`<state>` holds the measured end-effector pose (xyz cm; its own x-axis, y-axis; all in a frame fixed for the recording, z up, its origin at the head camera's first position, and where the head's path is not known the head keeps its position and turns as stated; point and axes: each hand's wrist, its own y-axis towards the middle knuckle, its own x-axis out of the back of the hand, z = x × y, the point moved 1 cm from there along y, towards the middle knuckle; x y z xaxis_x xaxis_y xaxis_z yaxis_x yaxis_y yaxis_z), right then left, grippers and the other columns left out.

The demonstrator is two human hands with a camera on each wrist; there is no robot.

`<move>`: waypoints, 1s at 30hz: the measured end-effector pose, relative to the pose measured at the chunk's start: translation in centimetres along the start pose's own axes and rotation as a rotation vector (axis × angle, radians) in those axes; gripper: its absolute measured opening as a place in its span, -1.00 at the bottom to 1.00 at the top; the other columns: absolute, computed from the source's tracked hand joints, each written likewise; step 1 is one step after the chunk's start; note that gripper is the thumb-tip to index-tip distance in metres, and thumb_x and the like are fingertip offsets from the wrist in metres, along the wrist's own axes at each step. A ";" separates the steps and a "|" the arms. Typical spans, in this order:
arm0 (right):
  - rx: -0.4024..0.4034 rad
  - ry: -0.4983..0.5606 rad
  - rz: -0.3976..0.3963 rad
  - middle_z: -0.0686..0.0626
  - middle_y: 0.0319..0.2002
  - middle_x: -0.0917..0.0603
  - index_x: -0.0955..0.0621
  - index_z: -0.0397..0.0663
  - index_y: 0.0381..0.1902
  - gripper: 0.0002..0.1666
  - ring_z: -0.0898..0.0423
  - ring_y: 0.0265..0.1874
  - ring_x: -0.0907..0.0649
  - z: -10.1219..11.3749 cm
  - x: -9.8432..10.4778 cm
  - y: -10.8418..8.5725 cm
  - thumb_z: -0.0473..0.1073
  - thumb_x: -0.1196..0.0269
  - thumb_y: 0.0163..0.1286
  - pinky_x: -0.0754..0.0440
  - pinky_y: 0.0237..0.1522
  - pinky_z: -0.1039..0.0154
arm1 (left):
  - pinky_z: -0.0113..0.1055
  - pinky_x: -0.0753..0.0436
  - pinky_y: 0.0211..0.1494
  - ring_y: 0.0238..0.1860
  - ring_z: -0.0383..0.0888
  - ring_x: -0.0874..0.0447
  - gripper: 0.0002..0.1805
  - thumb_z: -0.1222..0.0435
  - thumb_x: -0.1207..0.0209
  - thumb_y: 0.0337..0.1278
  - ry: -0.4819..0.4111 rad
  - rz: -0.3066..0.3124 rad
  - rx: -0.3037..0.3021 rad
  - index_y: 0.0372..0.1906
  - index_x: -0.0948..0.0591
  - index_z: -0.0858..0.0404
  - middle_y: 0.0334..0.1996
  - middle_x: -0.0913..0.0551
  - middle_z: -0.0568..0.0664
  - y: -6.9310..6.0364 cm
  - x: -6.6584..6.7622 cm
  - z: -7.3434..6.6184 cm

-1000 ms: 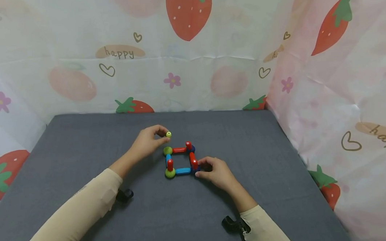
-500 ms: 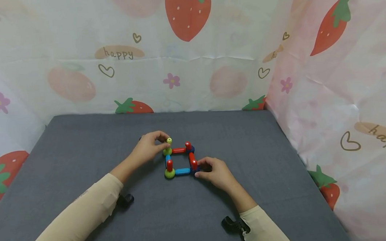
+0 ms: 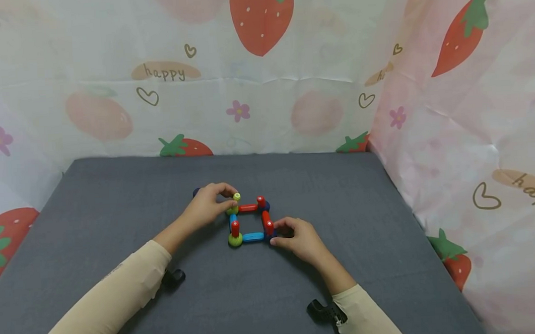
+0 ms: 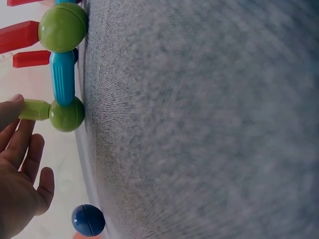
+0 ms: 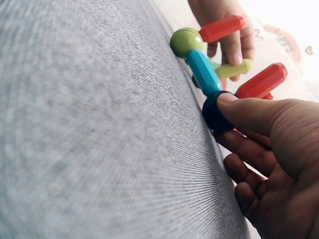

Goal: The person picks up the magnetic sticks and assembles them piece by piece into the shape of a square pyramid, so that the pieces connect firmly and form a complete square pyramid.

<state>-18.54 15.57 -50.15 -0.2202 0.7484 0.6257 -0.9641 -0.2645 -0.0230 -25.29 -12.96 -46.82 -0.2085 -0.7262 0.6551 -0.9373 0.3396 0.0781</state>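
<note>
A square of magnetic rods and balls lies on the grey table. My left hand (image 3: 208,204) pinches a yellow-green rod (image 4: 34,109) between thumb and fingers; its end touches the far-left green ball (image 4: 67,114). Red rods stand upright on the other corners: the near-left green ball (image 3: 235,240), the far-right blue ball (image 3: 267,206) and the near-right dark blue ball (image 5: 215,113). That near-right ball is pinched by the thumb and fingers of my right hand (image 3: 300,238). Blue rods (image 3: 253,237) form the near and left sides, red rods (image 3: 248,208) the far and right sides.
A loose dark blue ball (image 4: 88,220) lies behind my left hand, mostly hidden in the head view. Black wrist devices (image 3: 320,311) hang below both sleeves. Strawberry-print cloth (image 3: 264,101) hangs behind and beside the grey tabletop (image 3: 238,299).
My left hand has lowered the yellow-green rod from above the far-left green ball onto it. The loose blue ball behind that hand has come into view. My right hand has stayed put.
</note>
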 end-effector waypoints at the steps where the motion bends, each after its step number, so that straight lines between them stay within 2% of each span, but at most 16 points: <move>1: 0.000 0.000 -0.001 0.12 -0.08 -0.72 -0.73 0.19 -0.02 -0.60 0.14 -0.06 -0.63 0.0 0.0 0.0 0.01 -0.55 0.19 -0.59 0.06 0.04 | 0.02 -0.53 0.15 0.14 0.08 -0.54 -0.76 0.14 -0.33 0.35 0.003 0.002 -0.005 0.04 -0.69 0.06 -0.02 -0.66 -0.03 0.0 0.0 0.0; 13: 0.003 -0.004 -0.002 0.12 -0.10 -0.72 -0.73 0.19 -0.02 -0.61 0.15 -0.08 -0.64 0.3 -0.3 0.0 0.00 -0.55 0.20 -0.60 0.05 0.05 | -0.03 -0.54 0.17 0.10 -0.04 -0.51 -0.82 0.15 -0.36 0.32 0.080 0.063 -0.058 -0.03 -0.72 -0.04 -0.06 -0.67 -0.14 0.2 -0.4 -0.1; 19: 0.008 -0.004 -0.001 0.13 -0.09 -0.73 -0.73 0.18 -0.02 -0.61 0.16 -0.07 -0.64 0.2 -0.4 0.0 0.01 -0.55 0.20 -0.60 0.05 0.05 | -0.03 -0.54 0.21 0.12 -0.06 -0.51 -0.82 0.14 -0.36 0.32 0.097 0.061 -0.074 -0.02 -0.73 -0.05 -0.05 -0.68 -0.18 0.0 -0.3 0.1; 25: -0.014 -0.002 -0.011 0.14 -0.09 -0.71 -0.73 0.21 -0.02 -0.61 0.15 -0.06 -0.62 0.2 -0.1 0.1 0.01 -0.56 0.19 -0.58 0.07 0.04 | -0.01 -0.53 0.26 0.17 -0.08 -0.49 -0.76 0.10 -0.34 0.33 0.100 0.045 -0.056 0.06 -0.72 -0.05 0.03 -0.67 -0.19 -0.5 0.3 -0.3; 30: -0.019 -0.009 -0.015 0.15 -0.11 -0.72 -0.74 0.22 -0.03 -0.62 0.15 -0.07 -0.62 0.3 -0.1 0.1 0.01 -0.56 0.18 -0.58 0.08 0.03 | 0.04 -0.52 0.25 0.19 -0.01 -0.50 -0.75 0.09 -0.30 0.37 0.049 0.019 -0.029 0.07 -0.71 0.01 0.05 -0.65 -0.13 -1.8 0.9 -1.1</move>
<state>-18.54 15.31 -50.01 -0.2046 0.7464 0.6332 -0.9699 -0.2417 -0.0284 -23.52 -13.53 -45.50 -0.2119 -0.6893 0.6927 -0.9246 0.3710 0.0864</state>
